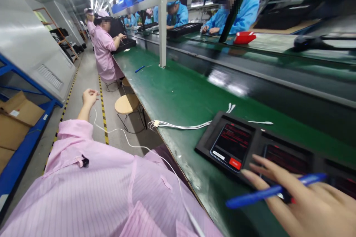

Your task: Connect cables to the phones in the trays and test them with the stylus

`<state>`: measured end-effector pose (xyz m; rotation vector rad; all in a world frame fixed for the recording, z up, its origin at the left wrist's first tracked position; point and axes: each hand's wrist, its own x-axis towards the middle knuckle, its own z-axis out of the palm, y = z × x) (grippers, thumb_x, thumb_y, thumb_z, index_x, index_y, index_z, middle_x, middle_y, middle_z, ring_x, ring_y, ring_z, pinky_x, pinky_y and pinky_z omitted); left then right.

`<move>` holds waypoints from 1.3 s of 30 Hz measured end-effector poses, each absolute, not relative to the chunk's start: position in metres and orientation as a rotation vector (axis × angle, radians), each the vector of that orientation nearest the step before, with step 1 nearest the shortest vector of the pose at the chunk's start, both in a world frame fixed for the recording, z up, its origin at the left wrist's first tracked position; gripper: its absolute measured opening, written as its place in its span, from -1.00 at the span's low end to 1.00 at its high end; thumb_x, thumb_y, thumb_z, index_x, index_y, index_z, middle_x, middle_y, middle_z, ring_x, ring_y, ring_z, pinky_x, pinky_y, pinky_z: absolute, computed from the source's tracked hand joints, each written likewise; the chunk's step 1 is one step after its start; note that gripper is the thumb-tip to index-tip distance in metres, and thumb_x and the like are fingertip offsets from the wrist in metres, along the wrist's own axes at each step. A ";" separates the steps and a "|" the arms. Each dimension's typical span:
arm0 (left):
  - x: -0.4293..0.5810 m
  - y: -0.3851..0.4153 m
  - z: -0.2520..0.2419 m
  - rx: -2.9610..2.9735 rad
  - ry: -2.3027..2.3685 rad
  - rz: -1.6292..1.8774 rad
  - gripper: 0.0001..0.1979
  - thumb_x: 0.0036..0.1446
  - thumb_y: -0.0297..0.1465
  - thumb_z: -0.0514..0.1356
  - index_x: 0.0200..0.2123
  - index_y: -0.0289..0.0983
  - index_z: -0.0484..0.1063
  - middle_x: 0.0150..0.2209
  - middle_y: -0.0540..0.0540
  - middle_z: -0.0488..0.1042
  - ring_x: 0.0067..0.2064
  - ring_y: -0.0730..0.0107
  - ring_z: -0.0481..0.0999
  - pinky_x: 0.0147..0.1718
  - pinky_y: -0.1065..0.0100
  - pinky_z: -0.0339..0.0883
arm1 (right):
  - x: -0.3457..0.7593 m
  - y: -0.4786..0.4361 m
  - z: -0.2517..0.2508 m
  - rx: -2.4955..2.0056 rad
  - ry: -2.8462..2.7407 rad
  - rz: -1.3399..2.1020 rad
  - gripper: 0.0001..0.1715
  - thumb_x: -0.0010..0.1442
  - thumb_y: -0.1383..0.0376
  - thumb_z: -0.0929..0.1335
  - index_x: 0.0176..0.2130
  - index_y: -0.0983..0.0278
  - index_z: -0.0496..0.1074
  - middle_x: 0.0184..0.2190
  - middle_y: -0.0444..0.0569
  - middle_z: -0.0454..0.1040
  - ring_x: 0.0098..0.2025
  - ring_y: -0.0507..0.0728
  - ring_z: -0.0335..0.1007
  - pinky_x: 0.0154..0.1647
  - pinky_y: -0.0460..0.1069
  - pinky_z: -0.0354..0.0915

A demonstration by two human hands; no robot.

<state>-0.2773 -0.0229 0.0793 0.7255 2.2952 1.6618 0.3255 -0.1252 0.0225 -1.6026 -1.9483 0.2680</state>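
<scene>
My right hand (308, 200), blurred, holds a blue pen (258, 197) between its fingers above a black tray (204, 142) on the green bench. Set in the tray's left slot is a phone (232, 146) with red text and a red button on its dark screen. A second phone (289, 157) is partly hidden behind my fingers. Off to the left, past the bench edge, my left hand (90, 97) is raised with its fingers pinched on a thin white cable (119, 129) that runs down across my pink smock.
White cables (183, 126) lie bundled at the bench edge, and another blue pen (139, 69) rests farther up. A post (162, 18) rises from the green bench (172, 85). Round stools (127, 103) stand beside it. People in pink and blue smocks sit beyond.
</scene>
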 end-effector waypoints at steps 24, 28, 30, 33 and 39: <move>0.102 -0.090 -0.066 2.593 1.180 0.987 -0.76 0.19 -0.38 0.07 -0.53 -0.23 0.33 -0.70 0.05 0.39 -0.66 0.49 0.38 -0.64 0.48 0.09 | 0.293 -0.055 -0.008 -1.948 -2.255 -0.142 -0.61 0.38 0.31 0.16 -0.21 0.33 0.53 -0.49 0.08 0.45 -0.23 0.22 0.24 -0.21 0.07 -0.14; 0.101 -0.092 -0.059 2.590 1.184 1.016 -0.77 0.19 -0.42 0.07 -0.54 -0.24 0.31 -0.70 0.06 0.39 -0.68 0.51 0.37 -0.63 0.48 0.11 | 0.291 -0.054 -0.007 -1.910 -2.248 -0.123 -0.62 0.38 0.31 0.17 -0.23 0.34 0.53 -0.51 0.10 0.45 -0.21 0.23 0.25 -0.19 0.07 -0.13; 0.100 -0.091 -0.054 2.590 1.154 1.037 -0.75 0.20 -0.43 0.06 -0.54 -0.24 0.31 -0.71 0.06 0.39 -0.70 0.52 0.36 -0.64 0.49 0.10 | 0.289 -0.054 -0.003 -1.927 -2.245 -0.070 -0.61 0.40 0.30 0.17 -0.23 0.35 0.53 -0.48 0.12 0.48 -0.17 0.24 0.26 -0.17 0.08 -0.11; 0.099 -0.088 -0.047 2.577 1.125 1.083 -0.71 0.23 -0.42 0.05 -0.56 -0.25 0.30 -0.72 0.05 0.40 -0.72 0.52 0.35 -0.66 0.49 0.07 | 0.287 -0.055 0.005 -1.930 -2.266 0.039 -0.63 0.40 0.34 0.17 -0.19 0.35 0.52 -0.38 0.15 0.53 -0.12 0.25 0.29 -0.15 0.10 -0.07; 0.100 -0.087 -0.039 2.305 1.275 0.889 -0.76 0.08 -0.25 0.09 -0.56 -0.22 0.35 -0.69 0.01 0.48 -0.67 0.41 0.47 -0.65 0.50 0.18 | 0.282 -0.062 0.015 -1.843 -2.349 0.096 -0.75 0.33 0.36 0.25 -0.11 0.25 0.50 -0.15 0.06 0.55 -0.07 0.21 0.35 -0.10 0.10 0.06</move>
